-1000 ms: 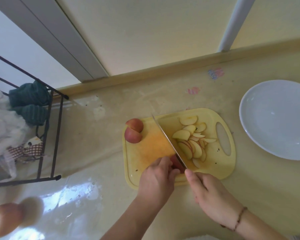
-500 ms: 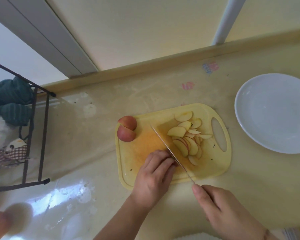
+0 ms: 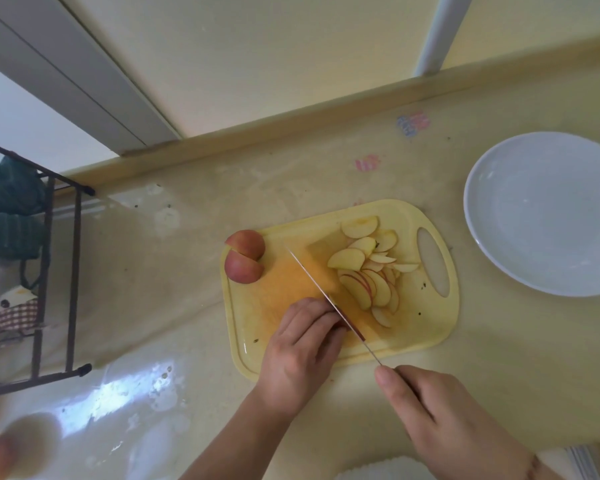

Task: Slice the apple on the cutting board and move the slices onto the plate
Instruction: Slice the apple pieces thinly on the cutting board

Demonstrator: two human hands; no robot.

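Knife (image 3: 329, 299) drawn back toward right hand (image 3: 444, 420), which grips handle; left hand (image 3: 302, 348) curls over apple piece; slicing continues, plate (image 3: 492, 237) bare.

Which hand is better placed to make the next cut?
The right hand: it already holds the knife, its blade beside the left hand, which steadies the apple piece.

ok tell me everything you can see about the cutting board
The cutting board is pale yellow, plastic-looking, rectangular with rounded corners, an oval handle hole at its right end and an orange stain in the middle. It lies flat on the counter, left of the white plate. Two red-skinned apple pieces sit at its far left corner, a fan of thin slices on its right half. The left hand rests on its near edge, and the knife crosses it diagonally.
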